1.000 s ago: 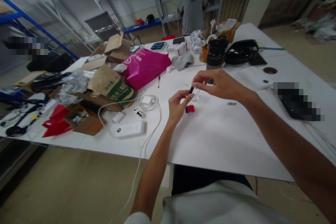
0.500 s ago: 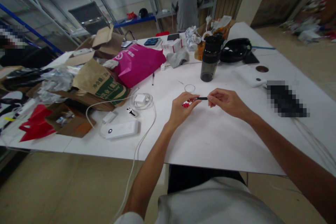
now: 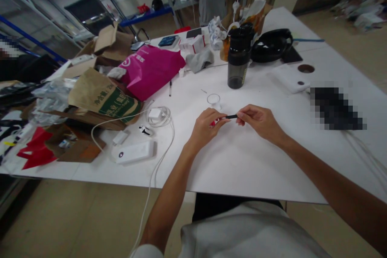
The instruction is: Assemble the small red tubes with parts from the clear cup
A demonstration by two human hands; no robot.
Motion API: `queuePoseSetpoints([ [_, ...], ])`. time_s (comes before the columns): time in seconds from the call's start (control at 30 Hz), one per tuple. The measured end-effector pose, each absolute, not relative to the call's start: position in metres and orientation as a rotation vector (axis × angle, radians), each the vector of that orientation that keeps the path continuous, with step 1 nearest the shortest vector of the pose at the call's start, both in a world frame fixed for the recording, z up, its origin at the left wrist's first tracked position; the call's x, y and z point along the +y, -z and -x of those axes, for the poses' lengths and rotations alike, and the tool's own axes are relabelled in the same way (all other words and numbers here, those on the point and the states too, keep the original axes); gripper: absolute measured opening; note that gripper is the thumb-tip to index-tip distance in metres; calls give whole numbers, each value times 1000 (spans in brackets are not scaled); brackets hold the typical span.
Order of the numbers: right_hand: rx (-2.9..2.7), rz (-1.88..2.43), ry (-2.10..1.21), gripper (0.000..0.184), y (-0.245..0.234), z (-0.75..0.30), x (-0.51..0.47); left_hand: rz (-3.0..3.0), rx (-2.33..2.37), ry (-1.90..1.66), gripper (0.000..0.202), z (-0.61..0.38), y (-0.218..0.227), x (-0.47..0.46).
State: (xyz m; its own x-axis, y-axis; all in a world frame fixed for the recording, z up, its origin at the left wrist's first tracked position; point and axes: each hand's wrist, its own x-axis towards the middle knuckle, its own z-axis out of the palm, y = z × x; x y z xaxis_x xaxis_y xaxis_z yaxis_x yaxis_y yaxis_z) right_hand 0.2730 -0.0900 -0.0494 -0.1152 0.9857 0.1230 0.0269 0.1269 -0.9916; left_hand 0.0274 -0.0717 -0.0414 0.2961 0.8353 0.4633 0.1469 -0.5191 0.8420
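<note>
A short black stick (image 3: 231,116) is level above the white surface (image 3: 242,165), between the two hands; the left hand (image 3: 206,127) pinches one end between thumb and fingers, and the right hand (image 3: 260,121) grips the other end; red pieces (image 3: 212,123) show partly hidden behind the left fingers; just beyond lies a thin ring (image 3: 213,94), with a dark bottle (image 3: 236,64) upright farther back; to the left are a white power bank (image 3: 136,152), a coiled cable (image 3: 169,120) and a pen (image 3: 170,88); behind these sits a pink bag (image 3: 152,68).
</note>
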Motion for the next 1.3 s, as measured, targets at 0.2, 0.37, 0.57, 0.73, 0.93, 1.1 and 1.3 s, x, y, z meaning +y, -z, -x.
queuePoseSetpoints([
  [0.2,-1366,1101,-1110,47,56,-271,-92,-1957,909,-1248,24,-25,48,-66],
  [0.37,-1370,1093,-1028,47,57,-272,-92,-2394,970,-1141,42,-20,56,-61],
  [0.57,-1358,1093,-1015,47,58,-274,-90,-2549,920,-1167,31,-21,56,-63],
  [0.73,-1414,1092,-1060,50,57,-273,-93,-2559,844,-1204,25,-25,57,-66],
  [0.93,-1441,1106,-1066,54,55,-271,-95,-2583,839,-1139,20,-24,59,-65],
  [1.1,-1458,1113,-1003,50,58,-272,-93,-2607,891,-1093,24,-23,58,-66],
  [1.3,-1472,1107,-961,44,64,-273,-91,-2602,952,-1017,28,-23,56,-70],
])
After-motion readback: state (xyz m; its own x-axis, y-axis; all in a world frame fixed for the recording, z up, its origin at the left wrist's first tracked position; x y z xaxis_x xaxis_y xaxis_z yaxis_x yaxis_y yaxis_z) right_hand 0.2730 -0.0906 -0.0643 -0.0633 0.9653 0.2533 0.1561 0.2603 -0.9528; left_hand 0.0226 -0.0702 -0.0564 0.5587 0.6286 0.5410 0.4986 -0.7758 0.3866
